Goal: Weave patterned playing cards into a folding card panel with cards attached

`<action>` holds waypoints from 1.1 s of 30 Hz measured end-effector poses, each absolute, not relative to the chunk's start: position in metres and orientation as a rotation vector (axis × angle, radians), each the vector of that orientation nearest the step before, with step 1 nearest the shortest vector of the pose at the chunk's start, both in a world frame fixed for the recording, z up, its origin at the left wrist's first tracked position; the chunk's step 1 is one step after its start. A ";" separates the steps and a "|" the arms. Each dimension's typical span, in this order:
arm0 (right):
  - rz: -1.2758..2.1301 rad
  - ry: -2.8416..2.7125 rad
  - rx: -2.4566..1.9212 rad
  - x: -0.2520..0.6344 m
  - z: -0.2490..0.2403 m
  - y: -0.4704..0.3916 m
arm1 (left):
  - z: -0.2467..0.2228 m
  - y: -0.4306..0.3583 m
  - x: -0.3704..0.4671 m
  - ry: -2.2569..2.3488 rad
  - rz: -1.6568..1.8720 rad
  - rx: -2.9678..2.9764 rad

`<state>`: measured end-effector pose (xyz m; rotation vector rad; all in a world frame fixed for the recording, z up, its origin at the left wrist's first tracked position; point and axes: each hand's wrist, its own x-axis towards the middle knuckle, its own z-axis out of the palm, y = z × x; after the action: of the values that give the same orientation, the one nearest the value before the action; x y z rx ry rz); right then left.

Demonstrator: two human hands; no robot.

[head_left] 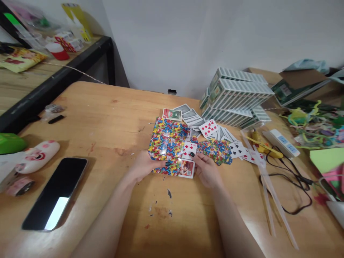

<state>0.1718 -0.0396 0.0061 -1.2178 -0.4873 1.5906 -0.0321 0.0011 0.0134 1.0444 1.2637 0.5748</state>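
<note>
My left hand [143, 165] grips the left edge of a multicoloured patterned piece [162, 138], its thumb lying across the top and its other fingers hidden. The piece looks like several card-sized panels side by side. With thumb and fingers, my right hand [209, 171] holds a playing card [189, 148] with red diamonds at the piece's right side. Just below that card, another card with a picture and a small square code [186, 169] sticks out. More cards with the same colourful backs [216, 148] lie to the right of my right hand.
Behind are a card box [172, 114], spread cards [191, 116], a hearts card [208, 128] and stacked striped boxes [239, 93]. At right lie a yellow glue gun [264, 148], glue sticks [276, 204] and a power strip [281, 142]. A phone [55, 193] lies left.
</note>
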 end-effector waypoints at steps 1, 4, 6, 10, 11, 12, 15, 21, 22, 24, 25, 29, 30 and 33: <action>1.623 -0.461 -1.199 0.173 0.007 -0.039 | 0.013 0.001 -0.033 1.238 0.581 1.018; 1.684 -0.435 -1.165 0.177 0.007 -0.039 | 0.014 0.002 -0.035 1.164 0.584 0.951; 1.702 -0.454 -1.155 0.178 0.006 -0.040 | 0.015 0.002 -0.035 1.142 0.588 0.926; 1.665 -0.695 -1.204 0.175 0.005 -0.043 | 0.017 0.004 -0.035 1.169 0.652 0.889; 1.654 -0.790 -1.231 0.174 0.005 -0.044 | 0.017 0.004 -0.036 1.176 0.670 0.877; 1.644 -0.882 -1.258 0.173 0.005 -0.044 | 0.017 0.005 -0.036 1.176 0.682 0.867; 1.604 -1.054 -1.323 0.170 0.004 -0.046 | 0.015 0.006 -0.037 1.164 0.678 0.867; 1.482 -1.110 -1.426 0.166 0.001 -0.047 | 0.012 0.005 -0.035 1.303 0.660 0.995; 1.489 -1.112 -1.428 0.165 0.002 -0.047 | 0.012 0.004 -0.035 1.321 0.658 1.023; 1.517 -1.114 -1.421 0.164 0.004 -0.047 | 0.013 0.003 -0.034 1.336 0.649 1.067; 1.533 -1.110 -1.416 0.164 0.005 -0.047 | 0.013 0.003 -0.034 1.333 0.646 1.078; 1.557 -1.079 -1.437 0.164 0.006 -0.048 | 0.011 0.002 -0.035 1.308 0.655 1.092; 1.555 -1.080 -1.454 0.165 0.005 -0.048 | 0.011 0.002 -0.035 1.300 0.658 1.095; 1.547 -1.104 -1.505 0.166 0.002 -0.048 | 0.010 0.001 -0.036 1.286 0.635 1.121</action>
<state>0.1657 -0.0481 0.0018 -1.5046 -1.1043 1.5469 -0.0362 0.0013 0.0100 1.1213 1.2859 0.6351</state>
